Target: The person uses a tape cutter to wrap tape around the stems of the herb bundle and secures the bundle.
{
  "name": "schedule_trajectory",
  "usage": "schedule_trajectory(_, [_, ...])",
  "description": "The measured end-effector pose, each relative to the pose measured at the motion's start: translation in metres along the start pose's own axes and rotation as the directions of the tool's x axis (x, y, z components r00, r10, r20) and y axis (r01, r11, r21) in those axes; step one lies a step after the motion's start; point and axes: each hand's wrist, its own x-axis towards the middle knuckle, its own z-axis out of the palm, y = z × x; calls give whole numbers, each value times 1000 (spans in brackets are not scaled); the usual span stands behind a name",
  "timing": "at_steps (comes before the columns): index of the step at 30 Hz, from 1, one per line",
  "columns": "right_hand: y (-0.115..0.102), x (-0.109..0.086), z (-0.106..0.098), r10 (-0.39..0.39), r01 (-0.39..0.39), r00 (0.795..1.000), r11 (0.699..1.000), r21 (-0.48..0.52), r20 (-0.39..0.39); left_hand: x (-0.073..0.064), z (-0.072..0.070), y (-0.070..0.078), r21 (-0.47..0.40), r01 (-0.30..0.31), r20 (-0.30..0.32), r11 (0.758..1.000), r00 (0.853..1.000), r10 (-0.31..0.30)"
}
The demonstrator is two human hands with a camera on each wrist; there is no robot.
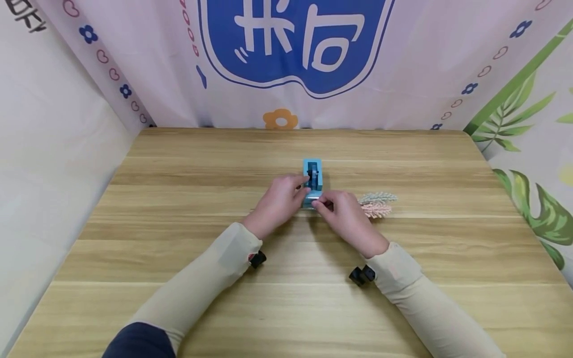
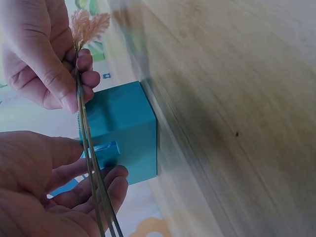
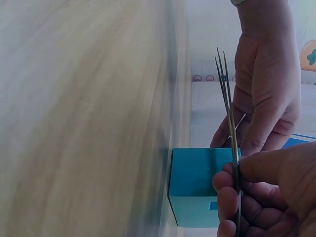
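Observation:
A blue tape dispenser [image 1: 318,187] stands on the wooden table with a roll of tape [image 1: 314,174] in it. My right hand [image 1: 351,219] pinches thin stems [image 3: 230,123] between thumb and fingers in front of the dispenser. Pink [image 1: 378,210] and pale green [image 1: 379,197] feathery flower heads stick out beyond that hand to the right. Beside the dispenser is my left hand [image 1: 277,201], thumb and fingers apart at its near left side. In the left wrist view the stems cross in front of the left fingers, and a shiny clear strip [image 2: 104,147] shows at the dispenser's front.
A printed curtain [image 1: 170,89] hangs behind the table's back edge. The wooden table top [image 1: 201,164] extends on both sides of the hands. A leaf-patterned cloth [image 1: 532,199] hangs along the right side.

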Motion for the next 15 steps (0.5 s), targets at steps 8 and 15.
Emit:
schedule_trajectory(8, [0, -1, 1, -4, 5, 1000, 1000, 5, -7, 0, 0, 1, 21, 4, 9, 1000, 1000, -4])
schedule_trajectory(15, [2, -1, 2, -39, 38, 999, 999, -18, -20, -3, 0, 1, 25, -10, -4, 1000, 1000, 10])
